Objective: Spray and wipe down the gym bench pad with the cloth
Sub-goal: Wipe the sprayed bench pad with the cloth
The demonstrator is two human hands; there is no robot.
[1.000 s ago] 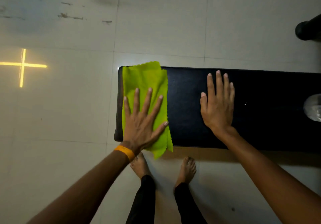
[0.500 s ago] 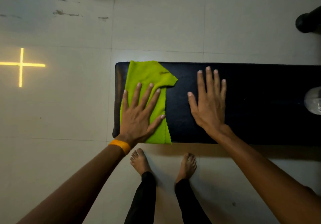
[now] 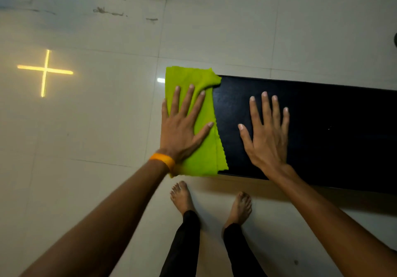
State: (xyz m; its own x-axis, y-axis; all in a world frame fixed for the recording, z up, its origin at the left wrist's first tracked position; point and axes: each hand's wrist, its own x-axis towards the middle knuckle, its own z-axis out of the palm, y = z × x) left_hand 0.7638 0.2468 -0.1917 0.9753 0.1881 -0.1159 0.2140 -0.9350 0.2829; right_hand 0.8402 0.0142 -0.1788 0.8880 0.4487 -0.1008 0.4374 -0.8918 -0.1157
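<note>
Pressing flat on the green cloth [image 3: 199,139] with the left hand [image 3: 182,132], fingers [image 3: 189,102] spread wide and released, gripping nothing, palm bearing down on the fabric. Wearing an orange band [image 3: 163,160] on the left wrist. Lying draped over the left end of the black bench pad [image 3: 322,130], the cloth covering that end from far edge to near edge, its far right corner folded and bunched, its near edge hanging just past the pad's near side. Resting palm down on the bare pad just beside the cloth with the right hand [image 3: 266,139], fingers likewise extended and loose, holding nothing, thumb pointing toward the cloth without touching it. Standing barefoot on the pale tiled floor [image 3: 96,126] just before the pad, both feet [image 3: 182,195] near its left end, legs in dark trousers. Glowing on the floor well to the left of the pad, a yellow cross of light [image 3: 45,70]. Showing dark scuff marks on the tiles at the far side.
</note>
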